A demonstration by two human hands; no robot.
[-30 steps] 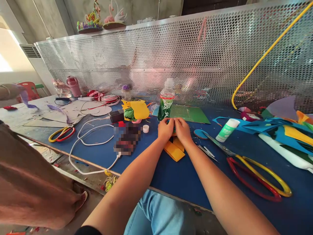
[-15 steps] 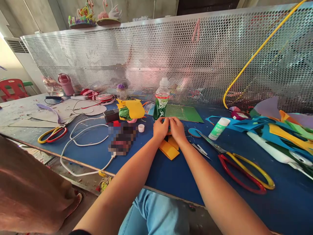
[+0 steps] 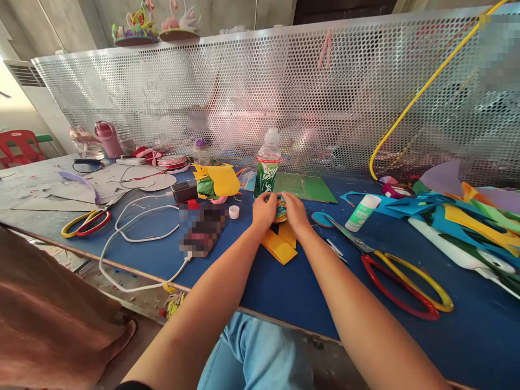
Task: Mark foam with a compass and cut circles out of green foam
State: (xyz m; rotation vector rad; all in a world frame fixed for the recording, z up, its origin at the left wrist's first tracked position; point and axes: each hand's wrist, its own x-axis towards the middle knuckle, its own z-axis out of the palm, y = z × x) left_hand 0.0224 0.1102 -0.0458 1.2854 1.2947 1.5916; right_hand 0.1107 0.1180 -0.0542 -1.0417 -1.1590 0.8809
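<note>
Left hand point(image 3: 266, 210) and right hand point(image 3: 296, 214) are parting slightly, cupping a multicoloured piece point(image 3: 280, 210) just in front of the bottle point(image 3: 267, 162). Bottle and, right of it, glue stick point(image 3: 363, 213) are showing illegible lettering point(image 3: 268, 174).

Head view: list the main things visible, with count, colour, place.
round piece: one, blue and orange, between hands
strip ends: two, yellow, nearer than hands
labelled bottle: one, clear and green, beyond hands
scissors: two, red and yellow handles, right and left
capped tube: one, green and white, right
loose cap: one, white, left of hands
flask: one, pink, back left
mesh panel: one, silver, back
table: one, mostly blue, beneath
left hand: one, bare, at round piece
right hand: one, bare, likewise
</note>
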